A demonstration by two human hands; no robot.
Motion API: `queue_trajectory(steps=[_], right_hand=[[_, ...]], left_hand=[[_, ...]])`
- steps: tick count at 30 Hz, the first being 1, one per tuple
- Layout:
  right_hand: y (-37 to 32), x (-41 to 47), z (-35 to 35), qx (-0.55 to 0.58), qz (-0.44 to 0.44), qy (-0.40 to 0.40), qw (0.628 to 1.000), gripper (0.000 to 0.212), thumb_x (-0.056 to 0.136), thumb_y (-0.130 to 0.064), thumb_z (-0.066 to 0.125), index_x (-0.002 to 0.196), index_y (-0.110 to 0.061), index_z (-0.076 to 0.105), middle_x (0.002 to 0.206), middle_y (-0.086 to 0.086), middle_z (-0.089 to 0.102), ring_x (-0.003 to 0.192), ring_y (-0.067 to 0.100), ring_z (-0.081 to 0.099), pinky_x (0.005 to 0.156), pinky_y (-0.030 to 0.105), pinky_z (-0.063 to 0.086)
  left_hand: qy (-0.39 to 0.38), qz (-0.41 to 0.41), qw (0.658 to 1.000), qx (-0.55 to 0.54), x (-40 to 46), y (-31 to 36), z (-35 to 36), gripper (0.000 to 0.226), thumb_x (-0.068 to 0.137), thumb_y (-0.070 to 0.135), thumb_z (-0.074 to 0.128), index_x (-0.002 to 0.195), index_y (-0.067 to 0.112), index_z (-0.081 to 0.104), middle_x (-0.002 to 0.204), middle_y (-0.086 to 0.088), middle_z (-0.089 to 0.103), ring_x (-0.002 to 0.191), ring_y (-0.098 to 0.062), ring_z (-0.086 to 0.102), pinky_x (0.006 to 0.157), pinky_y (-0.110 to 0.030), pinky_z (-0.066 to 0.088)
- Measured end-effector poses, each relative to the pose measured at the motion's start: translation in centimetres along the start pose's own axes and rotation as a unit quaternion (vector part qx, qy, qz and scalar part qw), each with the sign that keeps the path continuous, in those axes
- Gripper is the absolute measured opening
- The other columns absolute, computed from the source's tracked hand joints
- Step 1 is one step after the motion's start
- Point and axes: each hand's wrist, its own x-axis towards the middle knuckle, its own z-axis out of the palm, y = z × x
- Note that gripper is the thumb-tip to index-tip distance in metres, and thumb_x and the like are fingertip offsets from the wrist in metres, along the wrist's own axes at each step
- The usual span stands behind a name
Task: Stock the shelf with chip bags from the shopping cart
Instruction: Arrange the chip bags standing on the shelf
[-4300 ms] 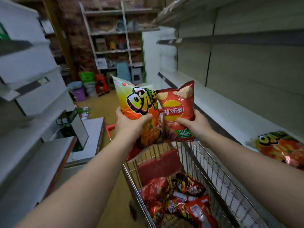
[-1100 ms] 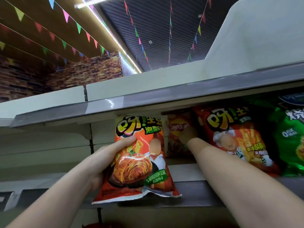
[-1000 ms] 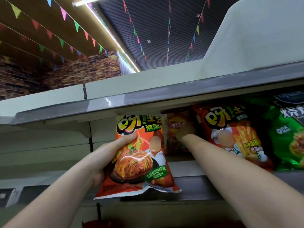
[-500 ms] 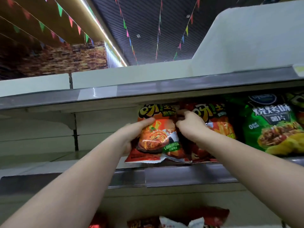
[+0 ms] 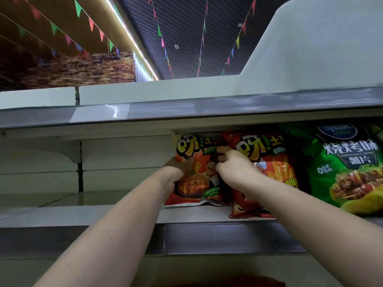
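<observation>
Left hand [image 5: 173,177] grasping orange kimchi chip bag [image 5: 196,172] upright on grey metal shelf [image 5: 83,214], right hand [image 5: 234,168] fingers clenched on its top edge beside red chip bag [image 5: 267,162].

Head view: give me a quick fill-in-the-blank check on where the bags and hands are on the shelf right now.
1. The left hand grips the orange kimchi bag by its ____ edge.
2. Directly right of that bag stands a ____ bag, touched by the right hand.
3. The rightmost bag in the row is mostly ____.
4. The shelf board left of the kimchi bag holds ____ bags.

Missing words: left; red; green; no
</observation>
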Motion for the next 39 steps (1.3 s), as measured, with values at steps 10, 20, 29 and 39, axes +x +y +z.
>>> queue_trajectory(steps=[10, 20, 29, 39], right_hand=[[0.8, 1.4, 1.4, 0.002, 0.038, 0.002, 0.999, 0.052, 0.094, -0.013, 0.043, 0.144, -0.025, 0.033, 0.141, 0.007, 0.044, 0.116, 0.025, 0.05, 0.091, 0.026, 0.044], [-0.2, 0.0, 1.5, 0.009, 0.006, 0.004, 1.0, 0.046, 0.095, -0.011, 0.044, 0.14, -0.015, 0.039, 0.118, 0.009, 0.054, 0.087, 0.021, 0.055, 0.056, 0.023, 0.042], [-3.3, -0.9, 2.7, 0.042, -0.071, -0.038, 0.996, 0.047, 0.092, -0.016, 0.049, 0.138, -0.016, 0.042, 0.133, 0.006, 0.051, 0.099, 0.017, 0.055, 0.079, 0.028, 0.049], [-9.9, -5.4, 10.2, 0.191, -0.177, -0.226, 0.939, 0.033, 0.089, -0.007, 0.052, 0.119, -0.016, 0.061, 0.116, -0.001, 0.059, 0.111, 0.015, 0.054, 0.1, 0.033, 0.045]], left_hand=[[0.096, 0.05, 0.993, 0.049, 1.0, -0.8, 2.0, 0.071, 0.092, 0.039, 0.057, 0.148, 0.013, 0.021, 0.145, -0.017, 0.04, 0.13, -0.037, 0.043, 0.107, -0.048, 0.037], [0.071, -0.009, 0.969, 0.236, -0.3, 0.2, 1.1, 0.079, 0.095, 0.058, 0.036, 0.153, 0.016, 0.003, 0.157, -0.016, 0.019, 0.141, -0.035, 0.025, 0.109, -0.041, 0.031], [0.182, 0.036, 0.98, 0.069, -4.0, 0.7, -3.5, 0.042, 0.101, 0.031, 0.041, 0.136, 0.009, 0.043, 0.135, -0.015, 0.051, 0.123, -0.031, 0.048, 0.102, -0.036, 0.038], [0.368, 0.094, 0.924, 0.038, -13.7, -0.1, -13.6, 0.016, 0.096, 0.013, 0.041, 0.106, 0.018, 0.052, 0.084, 0.004, 0.057, 0.081, -0.013, 0.052, 0.064, -0.022, 0.039]])
